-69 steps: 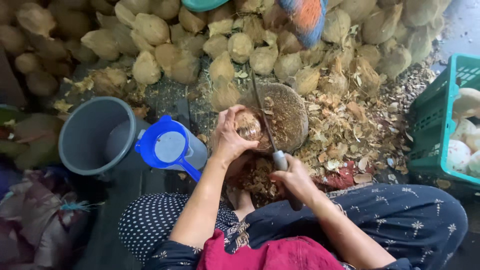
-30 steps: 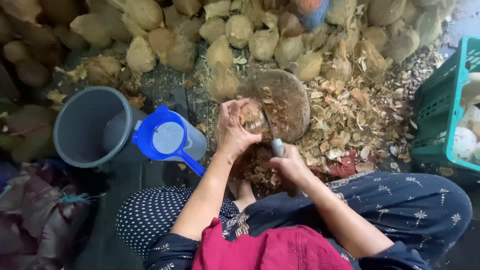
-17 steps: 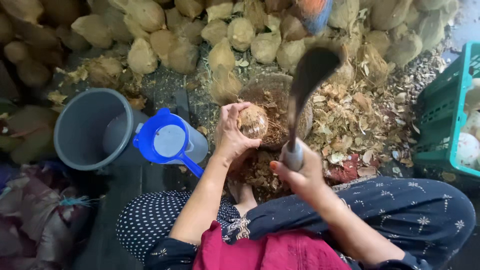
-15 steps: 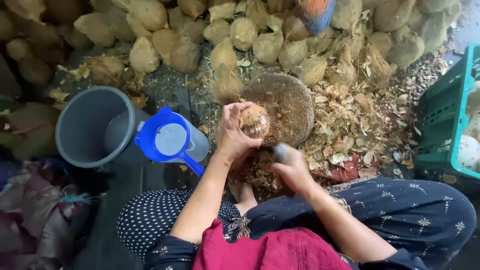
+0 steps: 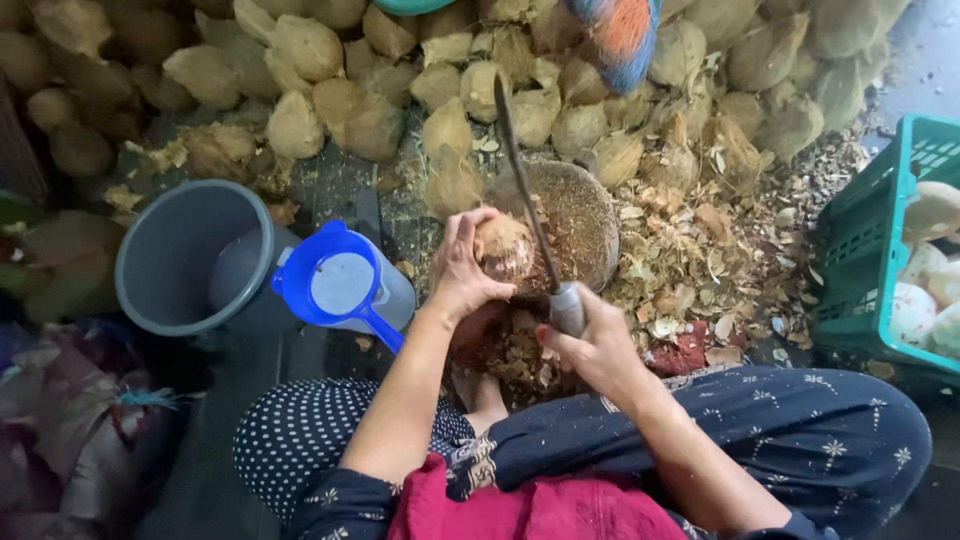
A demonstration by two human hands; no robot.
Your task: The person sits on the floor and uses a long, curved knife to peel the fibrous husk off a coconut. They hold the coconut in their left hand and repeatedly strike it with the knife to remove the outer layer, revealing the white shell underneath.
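Green crate [image 5: 860,250] holds white peeled coconuts [image 5: 925,300]; left hand [image 5: 465,270] grips coconut [image 5: 505,250], right hand [image 5: 600,345] knife [image 5: 530,215].

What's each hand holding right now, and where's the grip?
Left hand cups the coconut from its left side on the chopping block. Right hand grips the long knife by its handle end.

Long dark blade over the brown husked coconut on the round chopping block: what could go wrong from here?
1. The left hand wraps the brown husked coconut right beside the long dark blade; a stroke off line could cut the fingers.
2. The coconut is round and rests on the round wooden chopping block; it may roll under a blow.
3. The right hand grips only the short handle; husk scraps around might foul the swing.
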